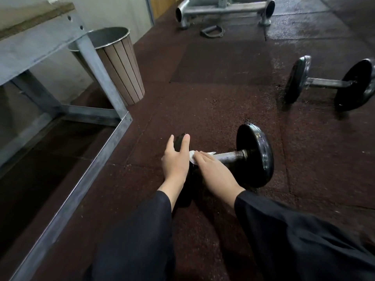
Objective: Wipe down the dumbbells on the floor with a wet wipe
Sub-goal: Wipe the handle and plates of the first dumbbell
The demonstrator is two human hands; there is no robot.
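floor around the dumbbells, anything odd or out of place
A black D-shaped cable handle lies loose on the dark rubber floor beside the grey metal frame, and dark crumbs are scattered near the far black dumbbell.

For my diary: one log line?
left hand steadies black dumbbell | right hand presses white wet wipe on handle

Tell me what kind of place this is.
Most likely a gym: two dumbbells lie on dark rubber floor tiles, with a steel equipment frame and a cable handle beyond.
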